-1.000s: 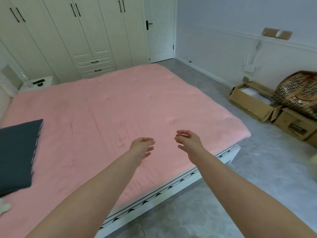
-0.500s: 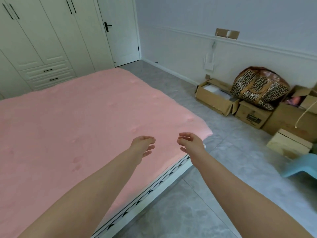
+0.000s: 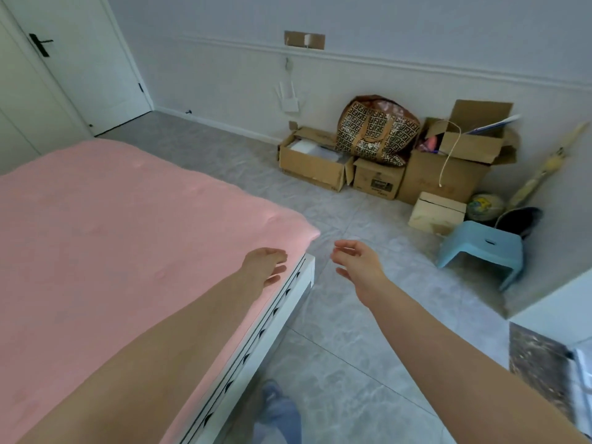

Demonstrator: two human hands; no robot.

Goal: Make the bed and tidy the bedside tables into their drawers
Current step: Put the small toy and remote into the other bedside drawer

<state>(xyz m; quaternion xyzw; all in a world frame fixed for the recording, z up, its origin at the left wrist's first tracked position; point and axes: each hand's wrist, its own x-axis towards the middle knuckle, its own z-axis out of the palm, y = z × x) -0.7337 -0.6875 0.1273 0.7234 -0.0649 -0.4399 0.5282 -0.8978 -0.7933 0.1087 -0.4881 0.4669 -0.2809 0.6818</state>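
Note:
A pink sheet (image 3: pixel 105 225) lies flat over the bed and fills the left half of the view. The white bed frame (image 3: pixel 282 302) shows along its near edge, with a row of black triangles. My left hand (image 3: pixel 264 265) hovers over the sheet's near corner, fingers relaxed and empty. My right hand (image 3: pixel 358 262) is stretched out over the grey floor just past the bed corner, fingers loosely spread, holding nothing. No bedside table is in view.
Several cardboard boxes (image 3: pixel 315 163) and a patterned brown bag (image 3: pixel 376 131) stand against the far wall. A light blue stool (image 3: pixel 483 248) sits on the floor at right. A white door (image 3: pixel 80 56) is at the back left. A white cabinet corner (image 3: pixel 560 309) juts in at right.
The view has swung right: the dark pillow, wardrobe and far bedside table have left the frame, and the boxes and stool have come in. Both hands stay outstretched and empty.

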